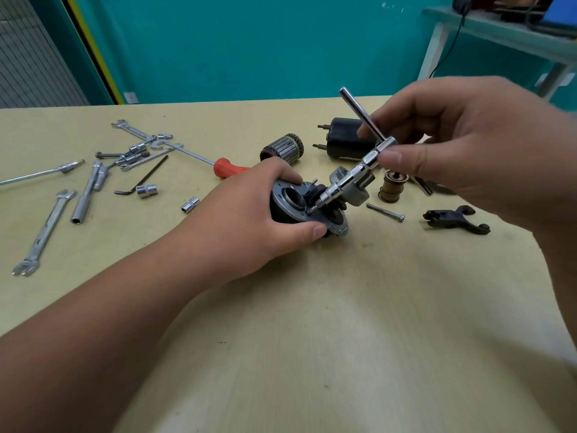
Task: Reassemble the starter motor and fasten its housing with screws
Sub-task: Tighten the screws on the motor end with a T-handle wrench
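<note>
My left hand point(249, 214) grips a dark starter motor housing point(296, 204) with a grey end plate, tilted just above the table. My right hand point(462, 145) holds a chrome T-handle driver point(359, 164) by its shaft and crossbar; its tip rests on a screw point(312, 209) in the end plate. Behind lie the copper-wound armature point(282, 150), a black solenoid point(346, 137), a brass-coloured pinion part point(390, 187), a long bolt point(385, 212) and a black fork lever point(456, 218).
On the beige table point(312, 323) to the left lie several wrenches point(43, 232), sockets point(146, 190), a hex key point(142, 179) and a red-handled screwdriver point(226, 167). A teal wall stands behind; a shelf frame point(437, 42) is at the back right.
</note>
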The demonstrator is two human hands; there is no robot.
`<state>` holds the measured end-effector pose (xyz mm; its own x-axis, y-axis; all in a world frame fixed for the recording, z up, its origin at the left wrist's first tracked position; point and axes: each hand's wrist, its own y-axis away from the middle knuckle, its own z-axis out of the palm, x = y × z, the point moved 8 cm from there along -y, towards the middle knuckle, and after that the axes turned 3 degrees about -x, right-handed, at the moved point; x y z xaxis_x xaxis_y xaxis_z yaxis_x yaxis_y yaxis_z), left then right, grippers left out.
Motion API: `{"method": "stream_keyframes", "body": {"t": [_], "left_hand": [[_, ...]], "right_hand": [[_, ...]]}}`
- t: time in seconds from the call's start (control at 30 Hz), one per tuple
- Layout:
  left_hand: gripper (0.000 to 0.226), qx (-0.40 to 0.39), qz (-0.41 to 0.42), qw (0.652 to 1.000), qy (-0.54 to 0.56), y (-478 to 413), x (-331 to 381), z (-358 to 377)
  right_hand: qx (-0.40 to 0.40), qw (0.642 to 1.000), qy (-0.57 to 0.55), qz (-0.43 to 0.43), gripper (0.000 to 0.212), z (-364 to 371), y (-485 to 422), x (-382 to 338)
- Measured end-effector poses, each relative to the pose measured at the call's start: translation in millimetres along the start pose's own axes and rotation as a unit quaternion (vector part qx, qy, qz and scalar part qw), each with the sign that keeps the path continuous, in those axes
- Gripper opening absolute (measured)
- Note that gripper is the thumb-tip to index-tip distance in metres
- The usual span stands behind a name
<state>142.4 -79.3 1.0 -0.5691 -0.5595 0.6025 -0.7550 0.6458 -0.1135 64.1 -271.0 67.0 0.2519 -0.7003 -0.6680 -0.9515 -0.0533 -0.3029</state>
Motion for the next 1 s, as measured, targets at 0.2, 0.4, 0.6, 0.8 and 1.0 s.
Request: {"method": "stream_keyframes", "body": {"t": [0.2, 0.4, 0.6, 0.8, 1.0], "left_hand": [[0.065, 0.004, -0.012, 1.000, 0.021, -1, -4, -3], [0.066, 0.002, -0.009, 1.000, 0.016, -1, -4, -2], [0.066, 0.002, -0.008, 1.000, 0.013, -1, -5, -2], [0.068, 0.003, -0.007, 1.000, 0.012, -1, -4, -2], [0.067, 0.000, -0.010, 1.000, 0.014, -1, -4, -3]], "right_hand": [[-0.013, 0.997, 0.056, -0.045, 0.022, 8, 2, -14], [0.035, 0.996, 0.053, -0.062, 0.037, 3, 4, -21], [0.037, 0.997, 0.064, -0.033, 0.031, 9, 4, -19], [0.039, 0.995, 0.082, -0.036, 0.011, 10, 2, -17], [0.051, 0.990, 0.117, -0.068, 0.017, 6, 5, -25]]}}
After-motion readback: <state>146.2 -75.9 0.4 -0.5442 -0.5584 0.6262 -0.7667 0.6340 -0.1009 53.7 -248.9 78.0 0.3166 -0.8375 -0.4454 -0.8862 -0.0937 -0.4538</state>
